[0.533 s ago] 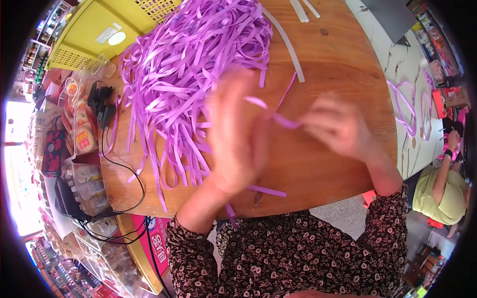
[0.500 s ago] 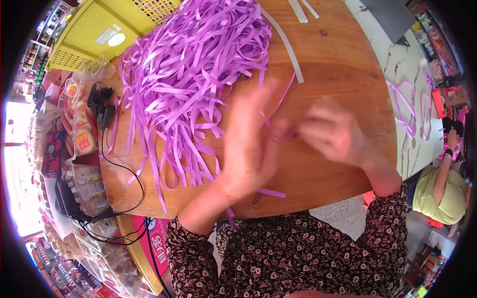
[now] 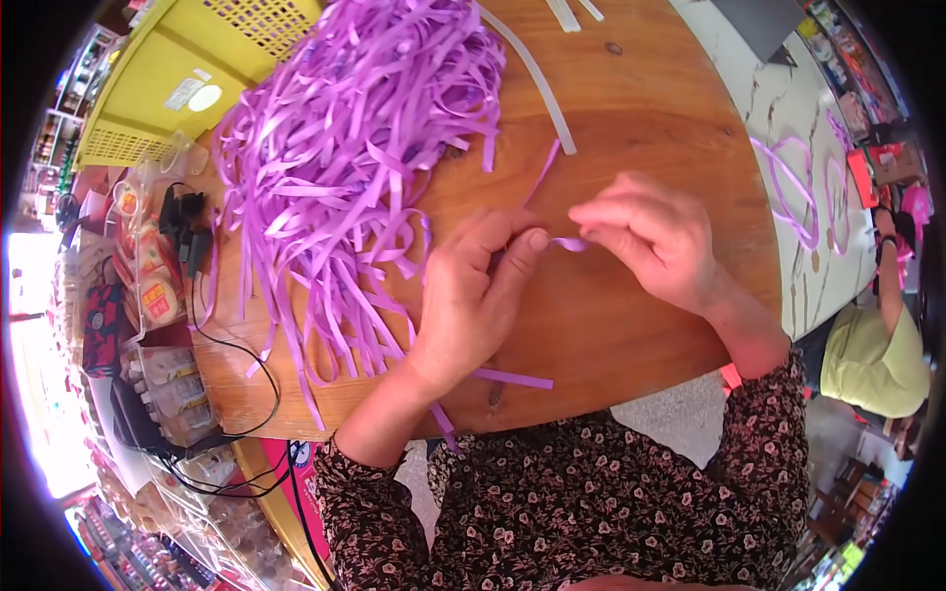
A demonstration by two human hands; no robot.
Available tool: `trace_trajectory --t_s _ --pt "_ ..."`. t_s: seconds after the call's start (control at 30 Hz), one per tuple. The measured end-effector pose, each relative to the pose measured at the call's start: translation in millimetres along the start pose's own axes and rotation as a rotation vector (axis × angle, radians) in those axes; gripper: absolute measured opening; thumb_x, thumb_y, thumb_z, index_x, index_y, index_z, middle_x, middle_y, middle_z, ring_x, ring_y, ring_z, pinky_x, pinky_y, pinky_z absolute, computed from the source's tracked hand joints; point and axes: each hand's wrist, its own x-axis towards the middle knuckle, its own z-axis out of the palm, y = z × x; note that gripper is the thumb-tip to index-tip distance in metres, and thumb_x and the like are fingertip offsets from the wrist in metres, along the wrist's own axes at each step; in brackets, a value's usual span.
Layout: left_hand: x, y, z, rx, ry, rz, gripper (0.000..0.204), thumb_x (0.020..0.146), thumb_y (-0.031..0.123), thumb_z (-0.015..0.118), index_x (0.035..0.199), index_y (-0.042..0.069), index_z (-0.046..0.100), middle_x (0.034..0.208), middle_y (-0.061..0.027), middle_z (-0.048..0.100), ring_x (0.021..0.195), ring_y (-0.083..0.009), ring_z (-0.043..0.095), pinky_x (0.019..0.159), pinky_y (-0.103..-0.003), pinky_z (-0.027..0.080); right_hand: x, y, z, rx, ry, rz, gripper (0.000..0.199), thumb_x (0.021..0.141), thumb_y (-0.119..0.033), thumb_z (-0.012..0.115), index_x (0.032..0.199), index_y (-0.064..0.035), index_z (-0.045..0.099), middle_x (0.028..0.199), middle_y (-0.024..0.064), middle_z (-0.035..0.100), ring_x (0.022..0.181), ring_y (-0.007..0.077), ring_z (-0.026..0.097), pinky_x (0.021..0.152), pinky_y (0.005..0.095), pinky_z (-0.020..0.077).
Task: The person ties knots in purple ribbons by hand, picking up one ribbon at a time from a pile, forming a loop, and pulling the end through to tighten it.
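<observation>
Above the wooden table (image 3: 631,364), my left hand (image 3: 480,286) pinches a purple ribbon (image 3: 569,244) between thumb and curled fingers. A short piece of that ribbon shows between my two hands, running toward the fingertips of my right hand (image 3: 655,241). Those fingertips are pressed together at the ribbon's end; the exact grip is too small to make out. One thin purple strand (image 3: 543,175) rises behind the left hand toward a pale flat strip (image 3: 540,81). Left of my hands lies a large heap of purple ribbons (image 3: 365,128), with loose ends hanging toward me.
A yellow plastic crate (image 3: 163,94) stands behind the heap at far left. Black cables (image 3: 276,394) run along the table's left edge near packaged goods (image 3: 163,295). To the right, purple ribbon loops (image 3: 788,197) lie on a marble-patterned surface (image 3: 759,108). Another person in yellow (image 3: 867,360) is beyond.
My left hand has come down and its fingers have curled onto the ribbon. The right hand has shifted slightly and its fingers now point left. The whole view has moved a little.
</observation>
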Motion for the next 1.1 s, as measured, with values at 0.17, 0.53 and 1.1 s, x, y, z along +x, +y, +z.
trace_trajectory --t_s 0.17,0.53,1.1 --pt "7 8 8 0.509 0.204 0.446 0.033 0.09 0.011 0.058 0.12 -0.002 0.051 0.104 -0.0136 0.06 0.095 -0.0173 0.058 0.078 -0.023 0.042 3 5 4 0.196 0.073 0.118 0.016 0.08 0.004 0.065 0.096 0.001 0.064 0.078 0.0085 0.062 0.068 0.0159 0.061 0.057 0.0246 0.0455" --pt "-7 -6 14 -0.386 -0.026 -0.27 0.014 0.093 0.013 0.056 0.094 0.001 0.064 0.076 0.0071 0.055 0.072 -0.0005 0.046 0.063 -0.015 0.036 9 8 -8 -0.06 0.061 -0.074 0.024 0.076 -0.004 0.07 0.099 -0.002 0.067 0.086 0.0084 0.061 0.076 0.0195 0.06 0.063 0.0274 0.0467" --pt "-3 4 9 -0.005 -0.023 0.025 0.002 0.085 -0.001 0.062 0.086 -0.001 0.063 0.07 0.0028 0.052 0.064 -0.003 0.045 0.056 -0.019 0.035 -18 12 3 -0.111 -0.129 -0.085 0.008 0.073 -0.007 0.07 0.08 -0.0065 0.067 0.083 0.0032 0.057 0.082 0.021 0.054 0.069 0.0316 0.0443"
